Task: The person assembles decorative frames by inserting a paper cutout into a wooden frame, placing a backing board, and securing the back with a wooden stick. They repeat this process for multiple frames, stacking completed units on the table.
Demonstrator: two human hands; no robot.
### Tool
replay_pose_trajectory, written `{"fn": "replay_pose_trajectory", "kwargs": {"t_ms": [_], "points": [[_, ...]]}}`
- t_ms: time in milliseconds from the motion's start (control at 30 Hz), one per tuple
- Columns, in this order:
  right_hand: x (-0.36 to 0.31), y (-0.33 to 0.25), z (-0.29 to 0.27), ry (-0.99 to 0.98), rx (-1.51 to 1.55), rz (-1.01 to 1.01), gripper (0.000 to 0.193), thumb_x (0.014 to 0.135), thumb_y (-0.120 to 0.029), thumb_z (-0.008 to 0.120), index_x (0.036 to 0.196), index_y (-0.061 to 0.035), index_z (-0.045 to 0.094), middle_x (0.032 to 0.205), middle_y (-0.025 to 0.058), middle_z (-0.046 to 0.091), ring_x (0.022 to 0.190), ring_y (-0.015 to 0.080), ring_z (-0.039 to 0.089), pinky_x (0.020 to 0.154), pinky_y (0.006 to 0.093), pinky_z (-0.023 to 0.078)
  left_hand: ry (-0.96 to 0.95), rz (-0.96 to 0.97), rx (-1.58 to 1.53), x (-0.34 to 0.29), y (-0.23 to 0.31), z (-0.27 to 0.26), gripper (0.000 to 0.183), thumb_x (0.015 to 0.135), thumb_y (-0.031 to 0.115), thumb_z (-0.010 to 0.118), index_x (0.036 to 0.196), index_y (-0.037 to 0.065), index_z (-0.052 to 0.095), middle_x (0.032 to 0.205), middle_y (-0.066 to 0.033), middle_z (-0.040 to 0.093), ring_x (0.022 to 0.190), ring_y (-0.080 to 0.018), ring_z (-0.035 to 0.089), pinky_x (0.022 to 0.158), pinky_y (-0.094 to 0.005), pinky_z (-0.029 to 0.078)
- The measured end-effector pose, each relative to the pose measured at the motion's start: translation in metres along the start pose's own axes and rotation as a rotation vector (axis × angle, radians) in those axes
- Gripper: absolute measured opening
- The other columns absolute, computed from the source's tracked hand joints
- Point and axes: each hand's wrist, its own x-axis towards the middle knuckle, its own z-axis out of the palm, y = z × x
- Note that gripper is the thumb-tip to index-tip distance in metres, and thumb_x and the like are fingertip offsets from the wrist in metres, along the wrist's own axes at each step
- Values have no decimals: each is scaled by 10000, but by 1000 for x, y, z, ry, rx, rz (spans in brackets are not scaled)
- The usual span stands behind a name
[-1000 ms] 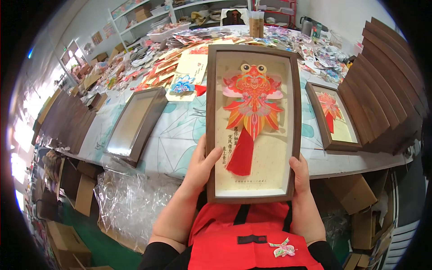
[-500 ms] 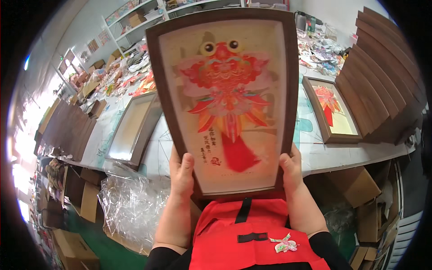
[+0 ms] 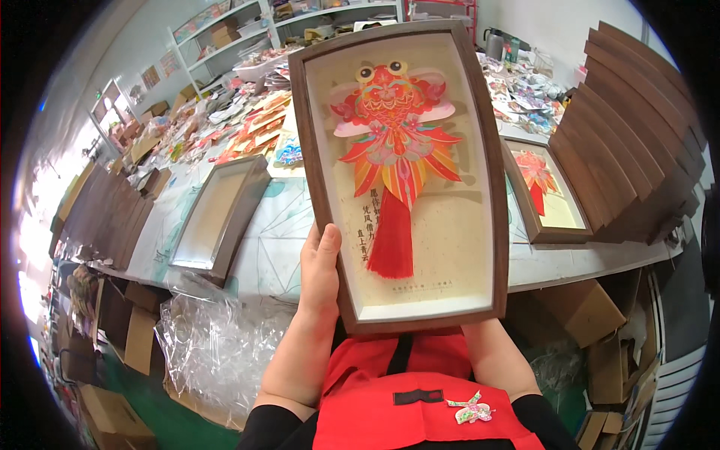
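Observation:
I hold up a brown shadow-box picture frame [image 3: 496, 225], slightly tilted, its front toward me. Inside it is a red and pink fish-shaped paper kite decoration [image 3: 394, 112] with round eyes. A red tassel [image 3: 391, 240] hangs from it over a cream backing with dark lettering. My left hand [image 3: 321, 262] grips the lower left side of the frame, thumb on the front edge. My right hand [image 3: 484, 330] is behind the lower right corner; its fingers are hidden by the frame.
On the table [image 3: 277, 240] lie an empty-looking frame [image 3: 217, 217] at left and a frame with a red decoration [image 3: 559, 191] at right. Stacked brown frames [image 3: 630, 142] lean at far right, others [image 3: 105, 217] at left. Paper pieces [image 3: 255, 131] cover the back. Clear plastic wrap [image 3: 221, 345] hangs below.
The picture frame has shifted right and turned; its picture now shows brighter and the tassel hangs straighter. My right hand has gone from the frame's right side to behind its lower corner.

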Motion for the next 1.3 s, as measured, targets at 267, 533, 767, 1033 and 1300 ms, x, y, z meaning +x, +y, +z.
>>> {"fn": "replay_pose_trajectory", "kwargs": {"t_ms": [267,533,767,1033,1300], "points": [[-16,-9,51,-96,481,54,810,825,-484,608,1440,-123,223,1499,65,233,1362,223,265,1095,416,262,95,27,-34,3,-6,1,419,958,289,495,1250,-9,447,1135,-91,571,1008,-165,562,880,-311,455],[-21,-27,46,473,-25,-146,695,724,-269,697,1320,-76,398,1281,87,504,1182,262,485,996,410,418,-132,61,103,9,-47,27,485,961,184,419,1386,2,272,1250,-134,482,1048,-190,559,881,-317,472],[-26,-122,-16,865,-108,-388,596,741,-301,666,1252,-57,481,1206,76,566,1120,260,533,949,406,450,38,173,399,5,-29,-56,438,887,28,522,1314,15,423,1217,-132,499,988,-208,586,816,-313,496],[-26,-212,-89,1093,-142,-468,469,705,-282,711,1108,-100,554,1101,40,588,1022,220,557,840,402,477,750,384,631,-44,3,-243,387,915,127,524,1283,32,452,1224,-77,520,1047,-162,532,825,-286,445],[-17,-228,-139,1033,-134,-448,483,683,-289,739,1105,-131,567,1094,39,590,1017,230,558,833,422,477,1177,235,617,-35,18,-356,591,892,270,575,1348,-20,333,1321,-141,417,1099,-243,479,899,-359,398]]}}
